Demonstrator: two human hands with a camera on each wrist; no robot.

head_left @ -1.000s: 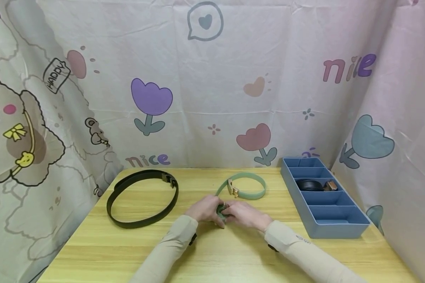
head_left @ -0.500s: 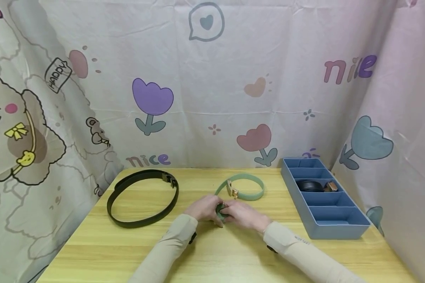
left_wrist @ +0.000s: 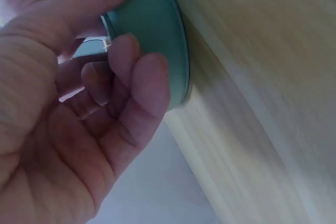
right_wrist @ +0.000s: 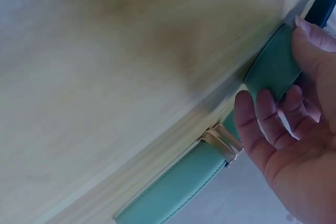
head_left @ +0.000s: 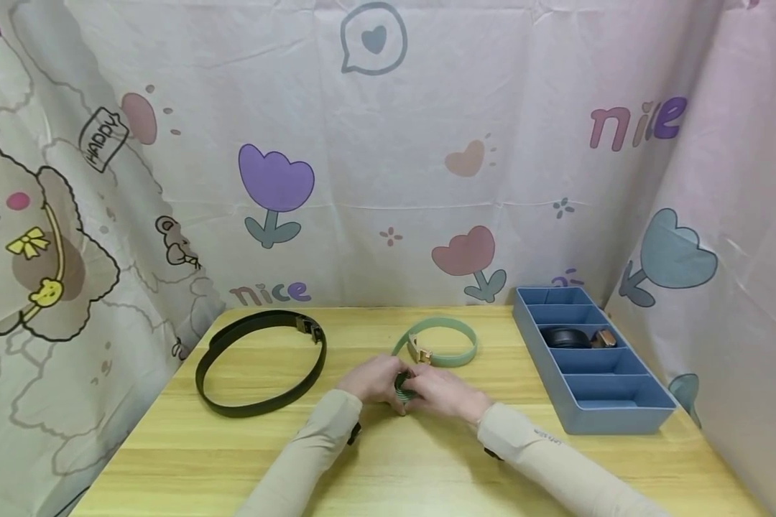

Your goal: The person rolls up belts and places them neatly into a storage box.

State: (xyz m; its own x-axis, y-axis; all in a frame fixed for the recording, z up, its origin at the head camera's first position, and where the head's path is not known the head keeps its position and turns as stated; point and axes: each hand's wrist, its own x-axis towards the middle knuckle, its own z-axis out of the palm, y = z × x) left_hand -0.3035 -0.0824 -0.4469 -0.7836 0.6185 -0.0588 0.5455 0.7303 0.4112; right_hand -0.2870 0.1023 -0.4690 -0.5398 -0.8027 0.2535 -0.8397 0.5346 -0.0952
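"Green belt [head_left: 453, 360], smooth and leathery, stitched along its edge: where does it sit?"

"On the wood-grained table [head_left: 427, 467], standing on edge. One part is wound into a tight coil [head_left: 404, 389] between the hands; the rest makes one round loop with one gold-coloured metal buckle [right_wrist: 222, 142]."

"And the fingers?"

"Left hand [head_left: 373, 379] curls fingers and thumb round the coil; right hand [head_left: 445, 392] grips it from the other side. Neither is spread wide."

"How many belts lie loose?"

"Two, counting one black belt [head_left: 233, 411], a wide oval with a dark buckle. One rolled black strap [head_left: 565, 338] rests beside one bronze-coloured piece [head_left: 603, 339] in the box [head_left: 621, 422]."

"One box?"

"One, blue-grey, oblong, five compartments in a row; the roll occupies the middle one."
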